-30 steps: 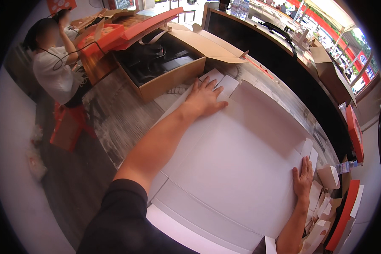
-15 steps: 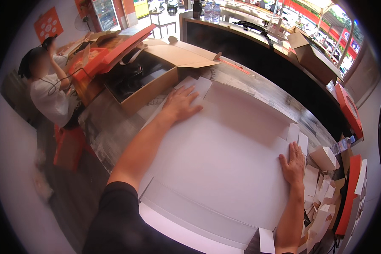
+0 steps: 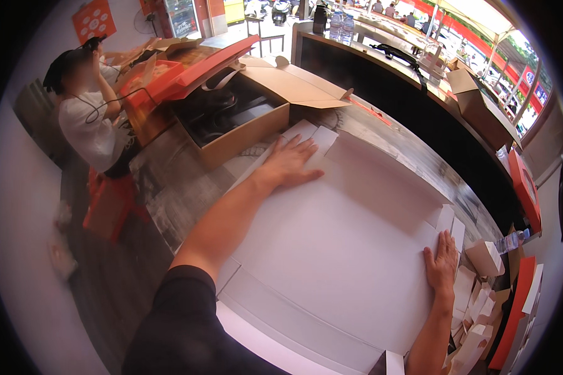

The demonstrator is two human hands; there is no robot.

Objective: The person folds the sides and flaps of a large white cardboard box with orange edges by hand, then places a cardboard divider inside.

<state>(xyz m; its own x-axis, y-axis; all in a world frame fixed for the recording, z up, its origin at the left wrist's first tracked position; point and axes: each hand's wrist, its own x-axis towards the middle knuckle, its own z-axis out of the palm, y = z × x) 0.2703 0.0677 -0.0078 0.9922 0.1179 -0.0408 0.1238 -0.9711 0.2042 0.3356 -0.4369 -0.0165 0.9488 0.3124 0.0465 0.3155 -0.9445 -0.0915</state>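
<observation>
A large white cardboard sheet (image 3: 331, 250) with creased edges and small corner flaps lies spread over the table before me. Along its far side a long panel (image 3: 381, 169) is folded up. My left hand (image 3: 292, 162) lies flat near the far left corner, fingers spread, beside a white corner flap (image 3: 324, 139). At the right edge my right hand (image 3: 441, 259) presses flat with fingers outstretched, just below another corner flap (image 3: 444, 219). Neither hand grips anything. The near edge is partly hidden by my sleeve.
Beyond my left hand stands an open brown carton (image 3: 244, 131) with black items inside, beside a red box (image 3: 194, 69). A person (image 3: 87, 119) stands at the left. Small white boxes (image 3: 485, 259), a plastic bottle (image 3: 513, 242) and cardboard scraps crowd the right.
The whole view has shifted, so the scene sits further right and lower. Both hands stay flat on the cardboard in about the same places.
</observation>
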